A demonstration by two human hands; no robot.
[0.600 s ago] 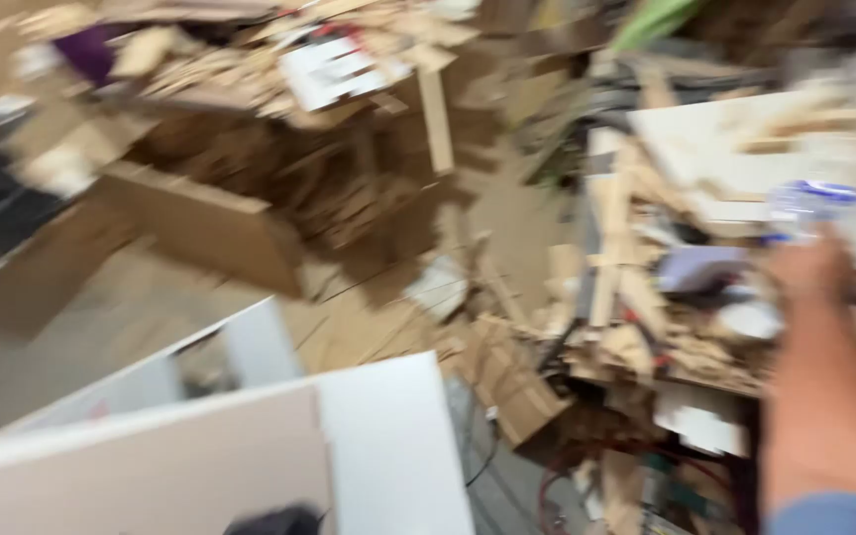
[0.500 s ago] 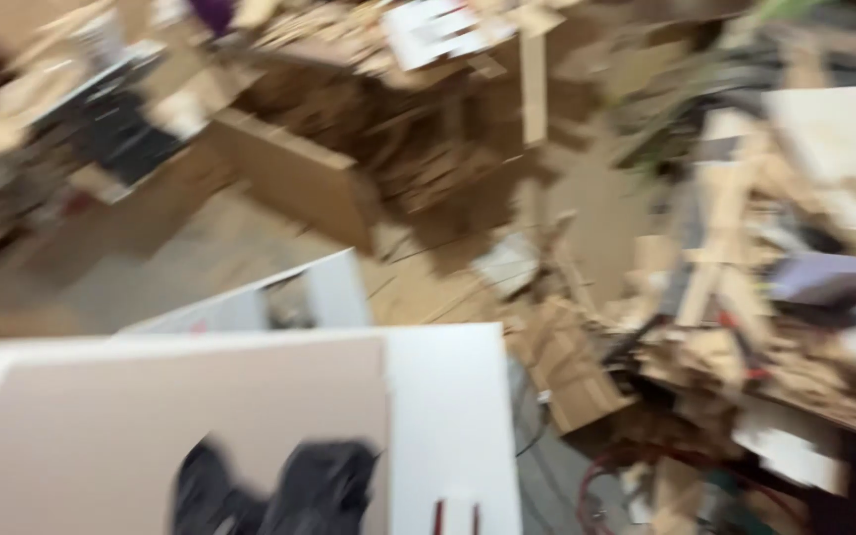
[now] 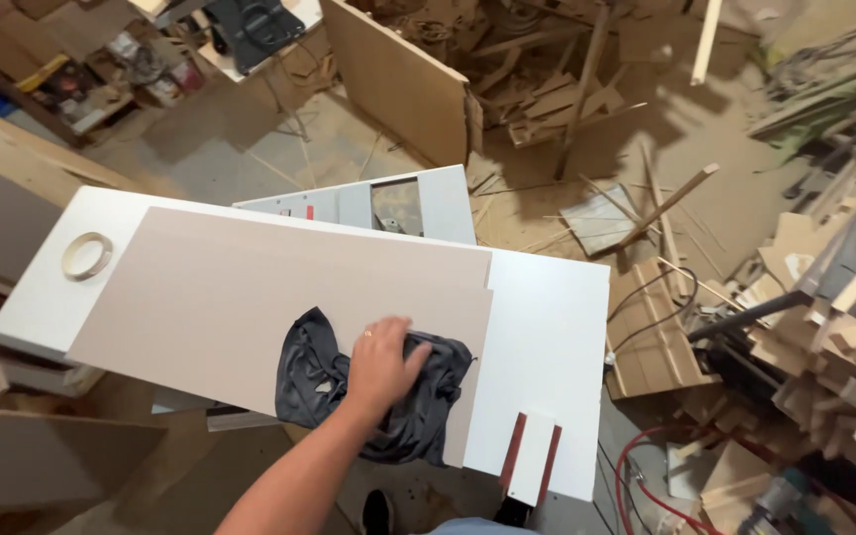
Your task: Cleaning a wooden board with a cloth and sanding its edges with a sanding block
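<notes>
One hand (image 3: 380,362), flat and palm down, presses a dark grey rag (image 3: 388,396) onto a pale beige panel (image 3: 250,297); which arm it is reads as the left, coming in from the lower left, though that is a judgement from the angle. Grip state: fingers spread and pushed into the cloth, not pinched shut around it, so it is open and resting on the rag. The other hand is out of sight. The rag sits bunched near the panel's near right corner, partly hanging past the near edge. The panel lies on a white board (image 3: 547,337) that serves as the desk top, with a roll of tape (image 3: 86,255) at its far left corner and a small white block with red sides (image 3: 532,458) at the near right edge. A grey machine table (image 3: 428,203) shows behind, and wood scraps (image 3: 844,327) pile up on the right over a sawdust floor (image 3: 250,149). To wipe well, I'd judge: keep the palm flat, spread the bunched cloth so more of it touches, work in long overlapping strokes along the panel, and steady the panel since it overhangs the board's near side and could slide.
</notes>
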